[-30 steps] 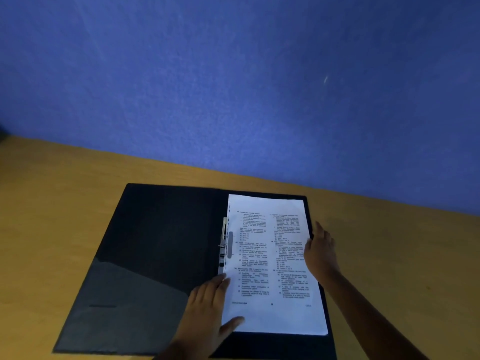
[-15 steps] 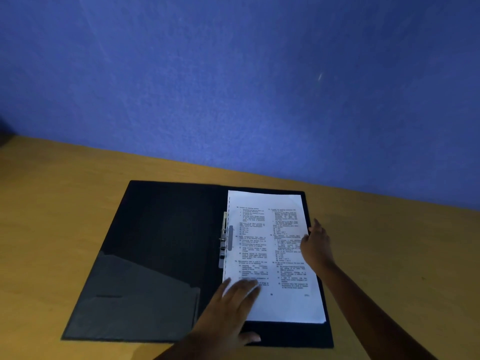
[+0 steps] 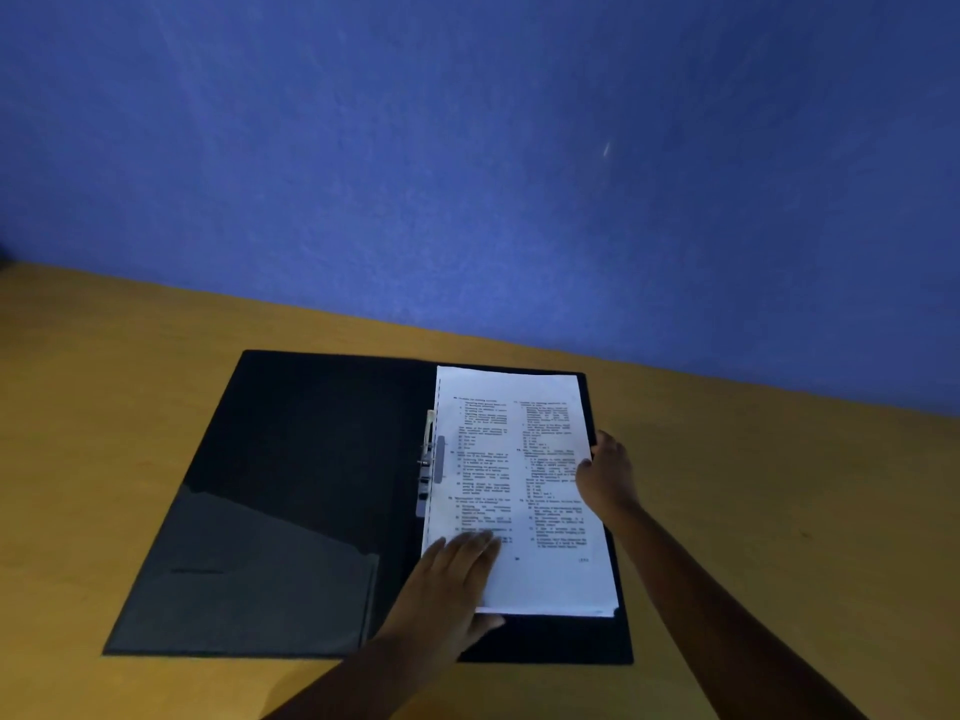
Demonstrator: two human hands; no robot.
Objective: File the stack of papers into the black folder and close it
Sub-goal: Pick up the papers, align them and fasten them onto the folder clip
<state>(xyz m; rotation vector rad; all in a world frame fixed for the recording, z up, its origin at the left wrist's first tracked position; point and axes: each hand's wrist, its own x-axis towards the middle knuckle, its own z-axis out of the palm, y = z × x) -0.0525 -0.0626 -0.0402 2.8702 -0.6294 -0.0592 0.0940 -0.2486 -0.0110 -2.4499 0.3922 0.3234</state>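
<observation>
The black folder (image 3: 311, 459) lies open flat on the wooden table. A stack of printed white papers (image 3: 519, 485) rests on its right half, its left edge against the metal fastener clip (image 3: 427, 465) at the spine. My left hand (image 3: 452, 584) lies flat on the stack's lower left corner, fingers together, thumb out below the bottom edge. My right hand (image 3: 605, 478) curls around the stack's right edge at mid-height, fingers on the sheets. The left half of the folder is bare, with a grey inner pocket (image 3: 249, 579) at its lower part.
The yellow-brown table (image 3: 779, 511) extends on both sides of the folder. A blue wall (image 3: 467, 174) rises right behind the table's far edge. The light is dim.
My left hand slid from the spine onto the stack's lower left corner. My right hand shifted slightly along the right edge. The stack sits squarer against the clip.
</observation>
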